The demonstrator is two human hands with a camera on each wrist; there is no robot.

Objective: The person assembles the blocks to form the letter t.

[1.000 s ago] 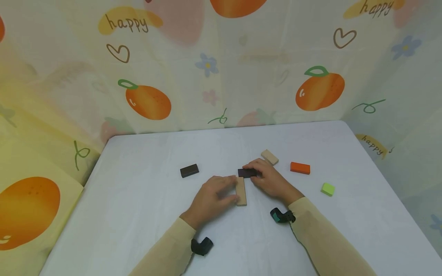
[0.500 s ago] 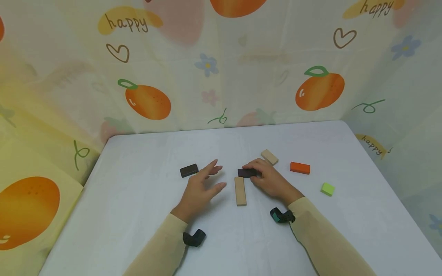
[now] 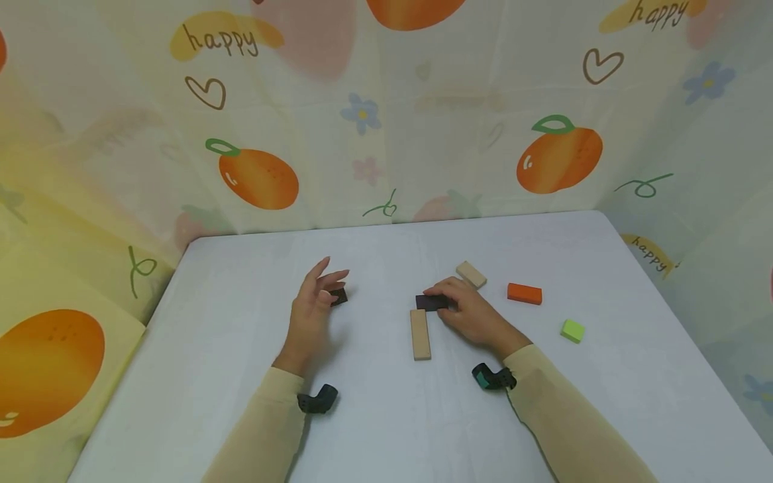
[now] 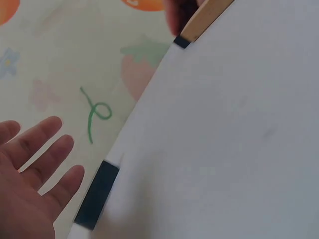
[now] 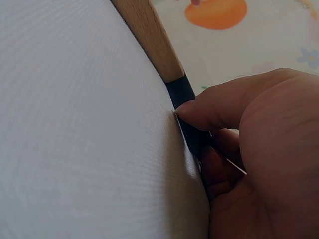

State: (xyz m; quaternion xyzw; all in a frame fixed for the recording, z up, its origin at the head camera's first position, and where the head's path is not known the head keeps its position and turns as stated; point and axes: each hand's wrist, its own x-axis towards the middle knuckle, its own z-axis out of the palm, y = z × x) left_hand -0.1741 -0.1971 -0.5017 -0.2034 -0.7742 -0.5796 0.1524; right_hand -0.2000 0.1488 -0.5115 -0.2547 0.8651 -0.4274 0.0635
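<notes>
My right hand [image 3: 474,315] pinches a black block [image 3: 426,303] lying flat near the middle of the table. In the right wrist view the thumb and fingers hold this black block [image 5: 181,89] at its sides. A long plain wooden block [image 3: 420,335] lies with its far end against or very near the black one. Further left my left hand [image 3: 306,325] hovers with spread fingers beside a second black block [image 3: 341,296], partly hidden behind it. The left wrist view shows that black block [image 4: 97,195] apart from the fingertips.
On the white table [image 3: 374,429], a short plain wooden block [image 3: 472,274] lies just behind the right hand. To the right are an orange block [image 3: 525,294] and a small lime-green block [image 3: 572,331]. A printed cloth [image 3: 423,154] hangs behind the table's far edge.
My left hand let go of the long wooden block and moved left to the second black block. My right hand stays put, holding its black block.
</notes>
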